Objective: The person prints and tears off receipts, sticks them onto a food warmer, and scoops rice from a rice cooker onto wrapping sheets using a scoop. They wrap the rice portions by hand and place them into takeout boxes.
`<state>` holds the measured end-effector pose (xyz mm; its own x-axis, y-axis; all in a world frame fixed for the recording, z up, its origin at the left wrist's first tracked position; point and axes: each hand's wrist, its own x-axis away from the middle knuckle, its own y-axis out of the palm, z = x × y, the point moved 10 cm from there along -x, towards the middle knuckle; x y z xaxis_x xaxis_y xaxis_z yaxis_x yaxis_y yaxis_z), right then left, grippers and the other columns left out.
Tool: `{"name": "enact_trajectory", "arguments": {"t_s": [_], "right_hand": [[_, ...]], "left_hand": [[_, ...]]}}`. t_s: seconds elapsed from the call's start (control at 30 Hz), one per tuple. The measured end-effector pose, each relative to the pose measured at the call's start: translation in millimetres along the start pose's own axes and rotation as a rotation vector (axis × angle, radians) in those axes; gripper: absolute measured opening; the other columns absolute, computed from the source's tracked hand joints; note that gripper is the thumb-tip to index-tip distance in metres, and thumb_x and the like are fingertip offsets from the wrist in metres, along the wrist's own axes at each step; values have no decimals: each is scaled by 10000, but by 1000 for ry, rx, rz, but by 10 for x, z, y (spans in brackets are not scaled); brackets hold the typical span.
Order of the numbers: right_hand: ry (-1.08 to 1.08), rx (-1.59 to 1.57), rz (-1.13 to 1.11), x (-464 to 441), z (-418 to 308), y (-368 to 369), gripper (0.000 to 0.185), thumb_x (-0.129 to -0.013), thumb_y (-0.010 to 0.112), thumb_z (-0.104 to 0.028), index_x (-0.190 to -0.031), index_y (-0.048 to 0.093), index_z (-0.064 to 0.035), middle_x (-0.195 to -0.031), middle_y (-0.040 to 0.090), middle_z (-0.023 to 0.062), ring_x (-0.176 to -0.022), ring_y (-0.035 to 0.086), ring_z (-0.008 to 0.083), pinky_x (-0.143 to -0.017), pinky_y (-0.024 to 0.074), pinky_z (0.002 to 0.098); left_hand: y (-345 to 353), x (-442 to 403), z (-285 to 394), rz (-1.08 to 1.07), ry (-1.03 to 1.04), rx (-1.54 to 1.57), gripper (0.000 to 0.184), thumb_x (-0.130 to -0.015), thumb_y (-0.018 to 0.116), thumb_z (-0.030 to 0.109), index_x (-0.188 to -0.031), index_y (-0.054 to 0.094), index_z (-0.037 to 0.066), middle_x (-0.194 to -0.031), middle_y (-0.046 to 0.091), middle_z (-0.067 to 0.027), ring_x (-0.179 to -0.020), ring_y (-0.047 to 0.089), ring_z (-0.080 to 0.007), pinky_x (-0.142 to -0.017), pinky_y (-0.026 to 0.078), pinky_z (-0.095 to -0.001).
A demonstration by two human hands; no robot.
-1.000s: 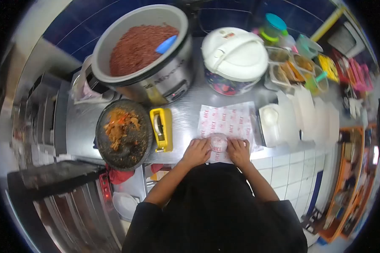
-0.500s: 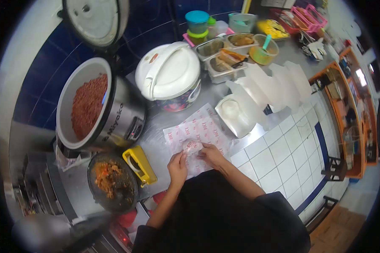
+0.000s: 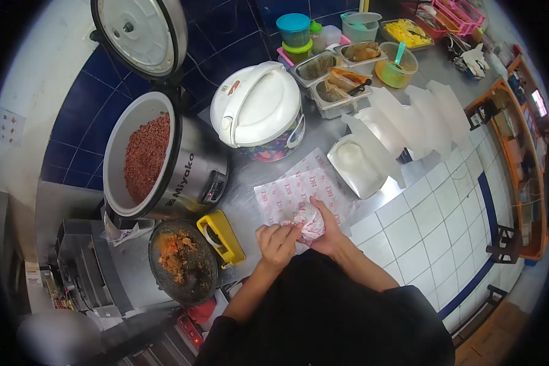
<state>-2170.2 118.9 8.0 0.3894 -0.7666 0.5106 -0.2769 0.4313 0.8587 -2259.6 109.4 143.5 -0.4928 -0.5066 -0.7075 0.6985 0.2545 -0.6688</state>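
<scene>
A small bundle wrapped in red-printed white paper is held between my two hands above the counter. My right hand curls round its right side, thumb up along the top. The fingers of my left hand are bent and pinch the paper at the bundle's left side. What is inside the wrapping is hidden. Beneath and beyond the hands lie flat sheets of printed wrapping paper. Left of my left hand is a yellow tape dispenser.
An open rice cooker with reddish rice stands left, beside a dark stone mortar holding orange-red paste. A white-lidded rice container is behind the paper. Open white boxes line the right edge; metal food tubs stand at the back.
The bundle has turned in my hands, and my right hand now wraps round its side. My left fingers have moved onto the paper. The whole view has shifted slightly.
</scene>
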Motion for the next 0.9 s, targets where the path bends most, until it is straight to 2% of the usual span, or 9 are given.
{"name": "enact_trajectory", "arguments": {"t_s": [0.27, 0.47, 0.5, 0.53, 0.6, 0.7, 0.8, 0.87, 0.9], "right_hand": [[-316, 102, 52, 368, -673, 404, 482, -1009, 566, -540, -1185, 659, -101, -1028, 706, 59, -915, 672, 183, -819, 534, 338], [-997, 381, 288, 1301, -2777, 226, 377, -1056, 539, -482, -1165, 608, -127, -958, 586, -1, -858, 563, 97, -711, 467, 268], [-1364, 573, 364, 1718, -3320, 449, 440, -1037, 568, -515, -1187, 579, -101, -961, 591, 4, -825, 572, 96, -666, 493, 293], [-1394, 789, 698, 2092, -3656, 543, 489, -1017, 626, -488, -1244, 538, -64, -953, 630, 48, -773, 609, 116, -607, 519, 321], [-1384, 1045, 715, 2076, -4369, 390, 561, -942, 740, -439, -1275, 514, -49, -941, 668, 100, -728, 646, 155, -556, 530, 321], [-857, 1632, 966, 1553, -5064, -316, 544, -890, 804, -352, -1290, 542, -94, -976, 669, 108, -739, 641, 190, -571, 531, 321], [-617, 1539, 937, 993, -5183, -1040, 628, -829, 822, -386, -1278, 547, -43, -980, 707, 150, -753, 683, 207, -626, 569, 361], [-694, 1414, 713, 612, -5276, -1483, 474, -930, 696, -455, -1252, 635, -113, -1120, 682, 147, -976, 664, 232, -832, 556, 400], [-601, 1647, 940, 382, -5562, -1984, 483, -937, 689, -410, -1295, 620, -94, -1143, 687, 144, -1070, 641, 251, -902, 536, 396]], "left_hand": [[348, -277, 183, -111, -324, 202, 259, -951, 564, 101, -1138, 720, 13, -1253, 657, -190, -1253, 540, -395, -1159, 266, -577], [313, -731, -7, -211, -347, 41, 274, -984, 521, 144, -1151, 695, 14, -1330, 587, -224, -1329, 449, -422, -1163, 262, -571], [281, -708, -119, -179, -386, 51, 266, -983, 528, 137, -1150, 693, 12, -1305, 600, -223, -1309, 472, -417, -1155, 284, -562], [270, -654, -241, -168, -440, 65, 258, -981, 537, 126, -1151, 689, 5, -1289, 608, -218, -1290, 490, -409, -1142, 309, -540], [278, -496, -477, -147, -561, 86, 243, -975, 556, 102, -1153, 680, -9, -1255, 623, -210, -1252, 527, -391, -1117, 358, -496], [251, -261, -667, -99, -665, 101, 236, -976, 578, 63, -1183, 660, -15, -1221, 646, -189, -1195, 584, -324, -1067, 422, -432], [372, -23, -790, -118, -822, 168, 266, -985, 583, 48, -1239, 634, -11, -1202, 664, -160, -1147, 615, -257, -1033, 456, -394], [528, 95, -819, -107, -997, 308, 305, -965, 617, 34, -1268, 623, -5, -1126, 703, -170, -1066, 676, -282, -966, 506, -376], [636, 278, -875, -119, -1052, 370, 339, -968, 628, 41, -1305, 608, 7, -1092, 718, -151, -1046, 691, -242, -940, 524, -360]]}}
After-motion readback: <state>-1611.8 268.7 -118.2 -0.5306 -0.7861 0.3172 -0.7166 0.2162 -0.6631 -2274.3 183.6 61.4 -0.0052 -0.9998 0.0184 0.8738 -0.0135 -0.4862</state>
